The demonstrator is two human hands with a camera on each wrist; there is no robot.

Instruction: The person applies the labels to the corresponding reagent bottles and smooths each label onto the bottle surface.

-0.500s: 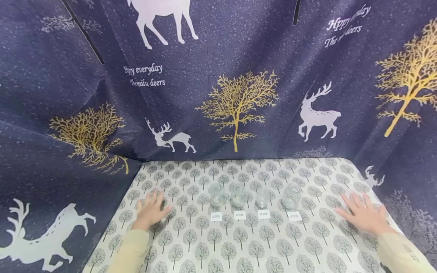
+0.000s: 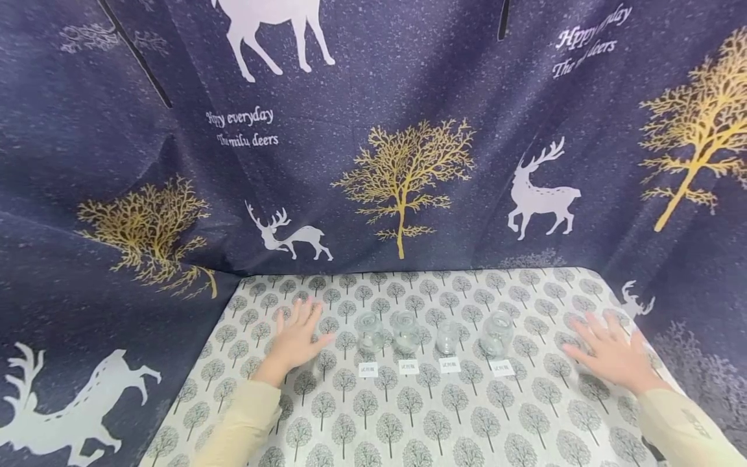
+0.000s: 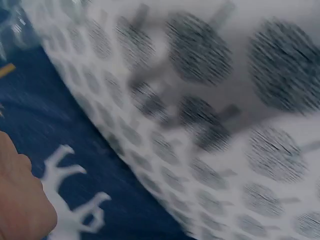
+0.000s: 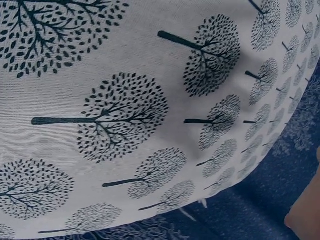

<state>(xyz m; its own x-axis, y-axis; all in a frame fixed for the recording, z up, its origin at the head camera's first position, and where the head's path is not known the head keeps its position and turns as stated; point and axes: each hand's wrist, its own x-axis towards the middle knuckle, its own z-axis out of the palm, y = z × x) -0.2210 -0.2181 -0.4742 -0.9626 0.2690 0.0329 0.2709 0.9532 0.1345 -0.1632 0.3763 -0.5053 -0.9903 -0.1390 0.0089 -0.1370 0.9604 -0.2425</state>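
Several clear glass bottles stand in a row across the table. The leftmost bottle and the one beside it look alike, the third bottle is smaller, and the rightmost bottle looks largest. To the left of the row is my left hand, palm down with fingers spread, holding nothing. My right hand lies out to the right, its fingers also spread and apart from the glass. In the left wrist view, blurred glass shows at the upper left corner. Both wrist views catch only an edge of the hand.
A small white label with printed characters lies before the leftmost bottle, and similar ones before the others. The tree-print tablecloth covers the table. A dark blue curtain with deer and trees hangs behind and along the sides.
My left hand has moved rightward and slightly away from me, closer to the leftmost bottle. The right hand has shifted a little to the left. The bottles stay in place.
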